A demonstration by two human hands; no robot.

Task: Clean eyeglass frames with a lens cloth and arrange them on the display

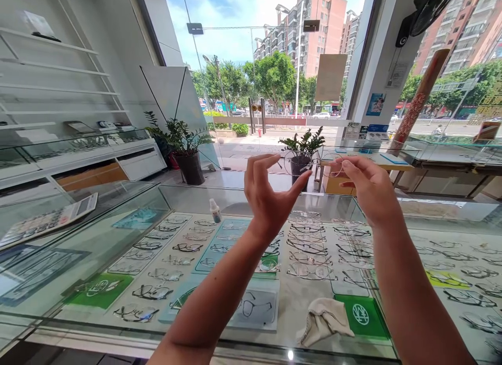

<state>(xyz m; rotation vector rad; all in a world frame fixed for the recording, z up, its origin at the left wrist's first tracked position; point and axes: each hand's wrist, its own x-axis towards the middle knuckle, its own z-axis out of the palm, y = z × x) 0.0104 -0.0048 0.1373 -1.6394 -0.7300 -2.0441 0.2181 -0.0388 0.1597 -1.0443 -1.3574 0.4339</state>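
Held up in front of the window is a thin-rimmed pair of eyeglasses (306,168), its clear lenses hard to make out against the plants. My right hand (374,190) pinches it at the right side between thumb and fingers. Around its left side, my left hand (269,192) is open, thumb and curved fingers spread apart; whether they touch the frame cannot be told. Below both arms, several rows of eyeglasses (308,246) lie in a glass display counter (231,349). A crumpled beige cloth (325,320) rests near the front, beside a green card (363,317).
A small white bottle (215,210) stands at the counter's far left. On the left lies a calculator (50,218). Potted plants (189,161) stand beyond, before a large glass front. A wooden-edged table (364,162) is at the back right, and a fan (427,12) hangs above.
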